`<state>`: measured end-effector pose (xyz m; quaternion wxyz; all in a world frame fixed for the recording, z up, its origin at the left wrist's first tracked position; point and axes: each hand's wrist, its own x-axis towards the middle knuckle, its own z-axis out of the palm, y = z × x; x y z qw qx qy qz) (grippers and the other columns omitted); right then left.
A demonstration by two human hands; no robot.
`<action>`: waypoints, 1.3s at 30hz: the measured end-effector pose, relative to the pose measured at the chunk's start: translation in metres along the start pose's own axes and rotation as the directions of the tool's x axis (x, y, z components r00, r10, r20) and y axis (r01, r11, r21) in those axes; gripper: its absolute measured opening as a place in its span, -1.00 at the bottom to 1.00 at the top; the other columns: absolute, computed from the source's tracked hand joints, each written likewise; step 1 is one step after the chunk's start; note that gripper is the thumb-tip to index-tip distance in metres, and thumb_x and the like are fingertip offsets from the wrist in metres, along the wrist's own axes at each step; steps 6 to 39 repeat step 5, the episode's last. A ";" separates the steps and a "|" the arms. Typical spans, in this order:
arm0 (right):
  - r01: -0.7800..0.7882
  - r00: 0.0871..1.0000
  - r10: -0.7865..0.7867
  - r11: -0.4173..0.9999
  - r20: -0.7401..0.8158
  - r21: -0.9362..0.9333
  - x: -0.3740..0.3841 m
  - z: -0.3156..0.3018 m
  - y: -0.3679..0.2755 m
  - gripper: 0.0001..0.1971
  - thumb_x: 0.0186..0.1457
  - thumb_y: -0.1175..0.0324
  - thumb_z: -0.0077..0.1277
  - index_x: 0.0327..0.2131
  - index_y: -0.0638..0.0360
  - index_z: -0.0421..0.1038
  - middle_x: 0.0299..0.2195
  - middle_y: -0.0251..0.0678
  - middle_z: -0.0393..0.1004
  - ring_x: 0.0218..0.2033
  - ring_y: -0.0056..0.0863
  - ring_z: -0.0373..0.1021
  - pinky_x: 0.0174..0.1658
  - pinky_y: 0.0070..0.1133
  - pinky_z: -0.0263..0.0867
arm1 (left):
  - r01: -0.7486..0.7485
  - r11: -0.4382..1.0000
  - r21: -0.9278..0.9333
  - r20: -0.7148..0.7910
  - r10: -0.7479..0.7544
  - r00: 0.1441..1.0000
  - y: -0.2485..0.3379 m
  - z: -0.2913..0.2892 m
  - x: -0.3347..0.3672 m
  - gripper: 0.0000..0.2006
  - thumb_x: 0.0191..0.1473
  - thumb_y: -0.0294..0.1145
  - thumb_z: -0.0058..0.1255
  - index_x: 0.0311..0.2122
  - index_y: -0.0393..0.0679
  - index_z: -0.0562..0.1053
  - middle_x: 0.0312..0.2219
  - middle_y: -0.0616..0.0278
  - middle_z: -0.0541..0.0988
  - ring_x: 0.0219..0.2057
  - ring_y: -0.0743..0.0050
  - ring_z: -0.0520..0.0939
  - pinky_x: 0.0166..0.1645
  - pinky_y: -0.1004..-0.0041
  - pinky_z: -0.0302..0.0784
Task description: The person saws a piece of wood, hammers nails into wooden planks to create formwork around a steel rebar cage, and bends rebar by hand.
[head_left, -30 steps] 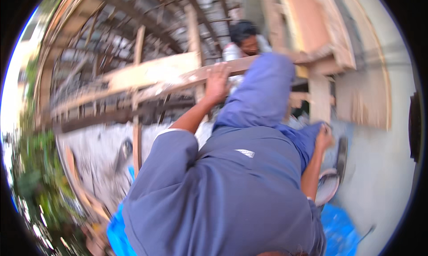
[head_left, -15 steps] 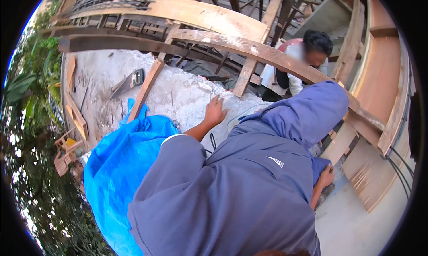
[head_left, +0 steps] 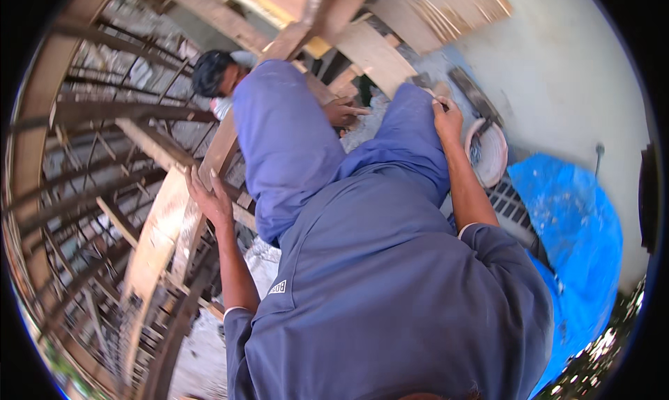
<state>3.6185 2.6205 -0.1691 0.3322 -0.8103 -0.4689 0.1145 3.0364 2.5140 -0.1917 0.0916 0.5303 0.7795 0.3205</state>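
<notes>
My left hand (head_left: 210, 199) lies on a long wooden beam (head_left: 221, 145) at my left, its fingers stretched out and the thumb apart. Beside my right knee (head_left: 411, 107), my right hand (head_left: 448, 121) is closed, with the fingers curled in. Something small and dark shows at its fingertips, too small to name. Between my knees a co-worker's hand (head_left: 343, 112) reaches in from under the timber. That person's head (head_left: 212, 74) is beyond the beam, at the far left of my left knee.
A white bucket (head_left: 486, 152) and a dark slatted crate (head_left: 512, 208) stand at my right, next to a blue tarp (head_left: 571, 240). Timber supports (head_left: 104, 114) fill the left over a drop. Planks and a splintered plywood sheet (head_left: 446, 13) lie ahead.
My view has swung round to the right. My left hand has come from above the concrete ledge onto the wooden beam. My right hand stays by my right knee.
</notes>
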 end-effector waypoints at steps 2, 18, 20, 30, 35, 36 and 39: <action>-0.111 0.990 0.112 0.994 0.091 -0.018 -0.017 -0.032 0.028 -0.74 0.15 0.26 0.14 -0.23 0.27 0.62 -0.28 -0.10 0.65 -0.21 -0.30 0.57 -0.05 -0.45 0.42 | -0.134 0.991 -0.004 0.104 0.134 0.986 0.005 0.030 0.034 -0.46 0.27 -0.24 0.05 0.26 -0.34 0.31 0.29 -0.24 0.25 0.31 -0.23 0.27 0.37 0.07 0.18; -0.134 0.975 0.141 0.990 0.172 -0.051 -0.040 -0.053 0.043 -0.73 0.14 0.23 0.15 -0.22 0.24 0.63 -0.26 -0.08 0.65 -0.19 -0.24 0.58 -0.04 -0.42 0.42 | -0.200 0.977 -0.068 0.265 0.211 0.941 -0.023 0.073 0.075 -0.36 0.24 -0.12 0.09 0.28 -0.33 0.28 0.32 -0.23 0.22 0.33 -0.25 0.25 0.38 0.05 0.16; -0.134 0.975 0.141 0.990 0.172 -0.051 -0.040 -0.053 0.043 -0.73 0.14 0.23 0.15 -0.22 0.24 0.63 -0.26 -0.08 0.65 -0.19 -0.24 0.58 -0.04 -0.42 0.42 | -0.200 0.977 -0.068 0.265 0.211 0.941 -0.023 0.073 0.075 -0.36 0.24 -0.12 0.09 0.28 -0.33 0.28 0.32 -0.23 0.22 0.33 -0.25 0.25 0.38 0.05 0.16; -0.134 0.975 0.141 0.990 0.172 -0.051 -0.040 -0.053 0.043 -0.73 0.14 0.23 0.15 -0.22 0.24 0.63 -0.26 -0.08 0.65 -0.19 -0.24 0.58 -0.04 -0.42 0.42 | -0.200 0.977 -0.068 0.265 0.211 0.941 -0.023 0.073 0.075 -0.36 0.24 -0.12 0.09 0.28 -0.33 0.28 0.32 -0.23 0.22 0.33 -0.25 0.25 0.38 0.05 0.16; -0.134 0.975 0.141 0.990 0.172 -0.051 -0.040 -0.053 0.043 -0.73 0.14 0.23 0.15 -0.22 0.24 0.63 -0.26 -0.08 0.65 -0.19 -0.24 0.58 -0.04 -0.42 0.42 | -0.200 0.977 -0.068 0.265 0.211 0.941 -0.023 0.073 0.075 -0.36 0.24 -0.12 0.09 0.28 -0.33 0.28 0.32 -0.23 0.22 0.33 -0.25 0.25 0.38 0.05 0.16; -0.134 0.975 0.141 0.990 0.172 -0.051 -0.040 -0.053 0.043 -0.73 0.14 0.23 0.15 -0.22 0.24 0.63 -0.26 -0.08 0.65 -0.19 -0.24 0.58 -0.04 -0.42 0.42 | -0.200 0.977 -0.068 0.265 0.211 0.941 -0.023 0.073 0.075 -0.36 0.24 -0.12 0.09 0.28 -0.33 0.28 0.32 -0.23 0.22 0.33 -0.25 0.25 0.38 0.05 0.16; -0.134 0.975 0.141 0.990 0.172 -0.051 -0.040 -0.053 0.043 -0.73 0.14 0.23 0.15 -0.22 0.24 0.63 -0.26 -0.08 0.65 -0.19 -0.24 0.58 -0.04 -0.42 0.42 | -0.200 0.977 -0.068 0.265 0.211 0.941 -0.023 0.073 0.075 -0.36 0.24 -0.12 0.09 0.28 -0.33 0.28 0.32 -0.23 0.22 0.33 -0.25 0.25 0.38 0.05 0.16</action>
